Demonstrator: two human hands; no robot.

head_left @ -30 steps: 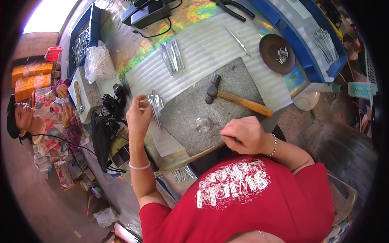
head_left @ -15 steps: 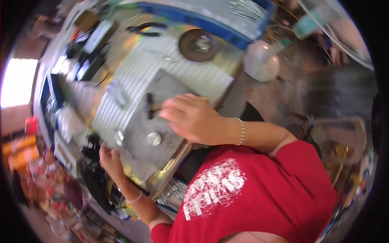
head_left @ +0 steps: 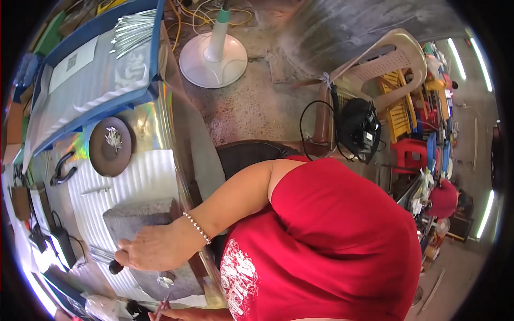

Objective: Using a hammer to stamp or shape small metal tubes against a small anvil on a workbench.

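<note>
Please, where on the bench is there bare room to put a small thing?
Bare foam sheet shows between the brown dish, pointed tool and stone slab. It is crowded around the right hand, hammer head and shiny round piece.

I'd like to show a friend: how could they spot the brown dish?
Find the long blue tray at the picture's upper left. Just below it, at the edge of the ridged white sheet, sits the brown dish. Unlike the straight-sided tray and flat sheet, it is round, with small silvery pieces inside.
</note>
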